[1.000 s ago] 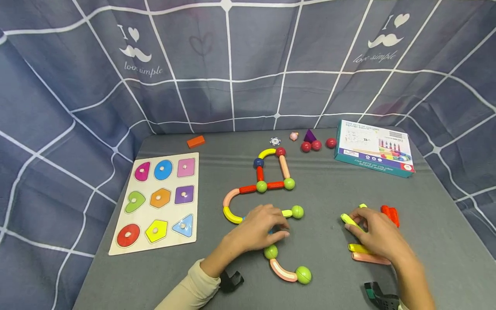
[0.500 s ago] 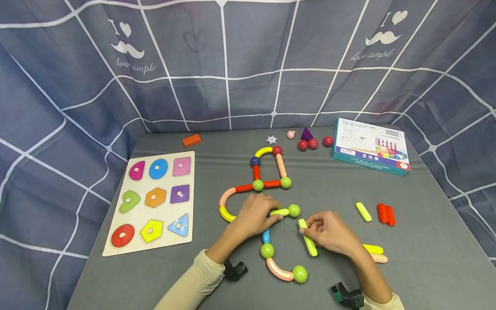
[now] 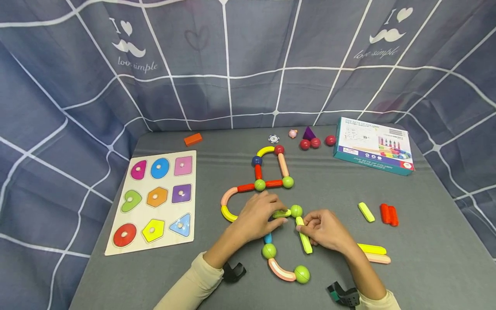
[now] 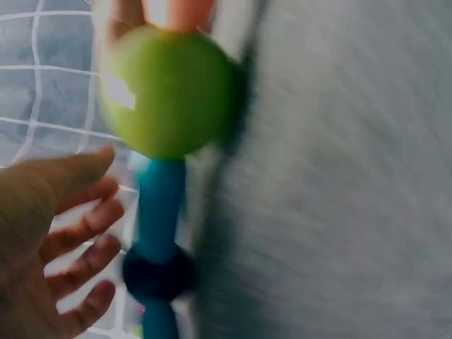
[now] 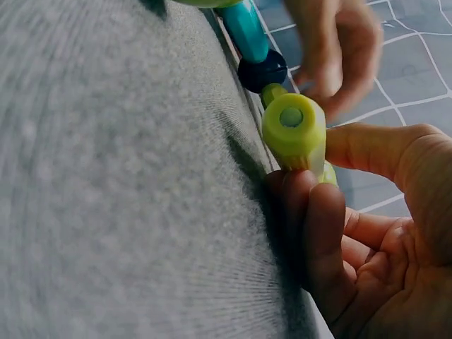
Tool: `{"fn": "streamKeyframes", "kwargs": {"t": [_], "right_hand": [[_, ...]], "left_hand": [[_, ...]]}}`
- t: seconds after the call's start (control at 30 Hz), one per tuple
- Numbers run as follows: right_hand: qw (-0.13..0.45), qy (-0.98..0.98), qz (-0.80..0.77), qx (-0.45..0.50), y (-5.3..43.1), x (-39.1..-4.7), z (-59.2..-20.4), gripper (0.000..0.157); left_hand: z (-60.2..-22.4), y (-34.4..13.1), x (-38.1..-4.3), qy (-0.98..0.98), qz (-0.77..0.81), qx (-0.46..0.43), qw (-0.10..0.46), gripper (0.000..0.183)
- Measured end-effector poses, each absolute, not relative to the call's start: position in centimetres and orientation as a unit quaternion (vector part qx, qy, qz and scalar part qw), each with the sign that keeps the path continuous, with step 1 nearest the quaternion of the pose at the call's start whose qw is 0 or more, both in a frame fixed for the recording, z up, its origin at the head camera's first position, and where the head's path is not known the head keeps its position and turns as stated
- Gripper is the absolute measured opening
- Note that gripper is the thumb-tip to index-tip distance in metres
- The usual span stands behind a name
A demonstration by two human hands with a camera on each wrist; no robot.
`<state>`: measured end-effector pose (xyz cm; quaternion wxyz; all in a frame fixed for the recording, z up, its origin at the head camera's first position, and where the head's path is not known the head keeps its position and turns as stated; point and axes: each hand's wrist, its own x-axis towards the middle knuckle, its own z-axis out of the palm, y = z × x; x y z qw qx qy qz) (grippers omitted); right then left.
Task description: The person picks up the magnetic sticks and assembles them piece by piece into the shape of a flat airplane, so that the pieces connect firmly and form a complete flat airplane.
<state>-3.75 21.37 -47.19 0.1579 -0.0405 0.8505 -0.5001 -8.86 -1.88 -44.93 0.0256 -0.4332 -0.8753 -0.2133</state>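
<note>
My right hand (image 3: 325, 228) pinches a straight yellow-green magnetic stick (image 3: 304, 237) between thumb and fingers. Its far end meets a green ball (image 3: 296, 210); in the right wrist view its near end (image 5: 291, 116) faces the camera. My left hand (image 3: 257, 217) hovers over the chain of sticks and balls, fingers loosely bent. In the left wrist view, a gap separates its fingertips (image 4: 106, 212) from the blue stick (image 4: 159, 212) and dark blue ball (image 4: 159, 272). Another yellow-green stick (image 3: 282, 213) shows beside the left thumb. Below lie a green ball (image 3: 269, 251) and a curved pink stick (image 3: 281, 271).
Loose sticks lie right: yellow-green (image 3: 366, 212), red (image 3: 389, 215), yellow (image 3: 372, 249) and pink (image 3: 377, 258). A shape puzzle board (image 3: 151, 202) is at left. A box (image 3: 373, 146), red balls (image 3: 315, 142), a purple pyramid (image 3: 308, 133) and an orange block (image 3: 193, 139) lie at the back.
My right hand has carried the yellow-green stick left from the loose sticks to the green ball. Another yellow-green stick stayed behind. My left hand has stayed over the chain.
</note>
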Motion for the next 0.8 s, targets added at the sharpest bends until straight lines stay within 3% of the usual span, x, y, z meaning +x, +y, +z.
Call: {"fn": "streamKeyframes", "kwargs": {"t": [0.07, 0.2, 0.4, 0.6, 0.8], "right_hand": [[0.156, 0.849, -0.504, -0.040, 21.5, -3.7, -47.2, 0.022], [0.154, 0.847, -0.507, -0.032, 21.5, -3.7, -47.3, 0.024], [0.156, 0.843, -0.514, -0.022, 20.9, -3.6, -46.2, 0.024], [0.159, 0.837, -0.522, -0.027, 20.0, -3.1, -43.5, 0.015], [0.153, 0.838, -0.523, -0.028, 20.1, -3.1, -43.5, 0.015]], "left_hand": [[-44.1, -1.7, -8.2, -0.849, -0.215, -0.482, 0.014, 0.018], [-43.2, -1.0, -6.4, -0.797, -0.197, -0.567, -0.063, 0.023], [-44.3, 0.5, -4.3, -0.781, -0.131, -0.594, -0.141, 0.032], [-45.1, 0.9, -3.9, -0.783, -0.120, -0.593, -0.145, 0.037], [-45.4, 1.0, -4.1, -0.796, -0.136, -0.581, -0.101, 0.037]]}}
